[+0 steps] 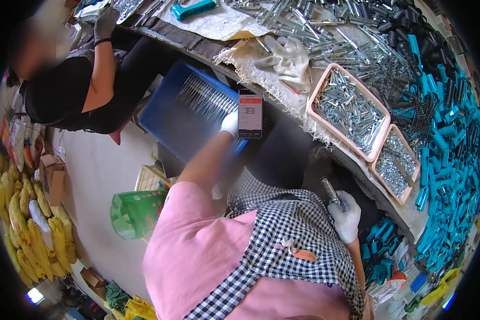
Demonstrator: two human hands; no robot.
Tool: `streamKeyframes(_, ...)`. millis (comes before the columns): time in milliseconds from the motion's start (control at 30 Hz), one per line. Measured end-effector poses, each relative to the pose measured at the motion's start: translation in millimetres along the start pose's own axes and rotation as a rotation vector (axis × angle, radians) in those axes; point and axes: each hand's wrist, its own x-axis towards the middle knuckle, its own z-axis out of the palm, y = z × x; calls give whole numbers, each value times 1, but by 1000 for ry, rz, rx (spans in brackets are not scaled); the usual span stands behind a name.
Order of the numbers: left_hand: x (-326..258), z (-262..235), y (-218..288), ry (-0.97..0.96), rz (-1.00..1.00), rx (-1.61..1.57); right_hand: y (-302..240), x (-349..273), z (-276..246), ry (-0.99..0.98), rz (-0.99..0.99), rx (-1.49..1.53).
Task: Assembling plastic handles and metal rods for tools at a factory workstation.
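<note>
My left hand [230, 124], in a white glove, is closed on the edge of a smartphone [250, 114]. Its lit screen shows a red and white page. Behind the phone stands a blue plastic bin [160, 114] with rows of slim metal rods [208, 96] inside. At my right side, my right hand [346, 216], gloved too, grips a shiny metal cylinder [332, 192] that points up and away from me. The worktable's cloth-covered edge lies beyond this hand.
A pink tray [310, 109] of metal pins and a smaller tray [376, 168] of tiny metal parts sit on the table. Teal plastic tubes [448, 186] pile at right. A spare glove [289, 60] lies near the edge. A co-worker [69, 85] sits at left, near a green bag [138, 213].
</note>
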Motion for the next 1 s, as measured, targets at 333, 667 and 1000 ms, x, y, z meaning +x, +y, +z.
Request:
streamKeyframes(333,13,2,-7,4,-134,59,10,1,2,-5,-47,-47)
streamKeyframes(667,55,49,-106,29,-509,-772,-2,-2,4,-18,-217,-150)
streamKeyframes(1000,-101,-176,106,91,802,421,-2,-12,2,60,-411,-205)
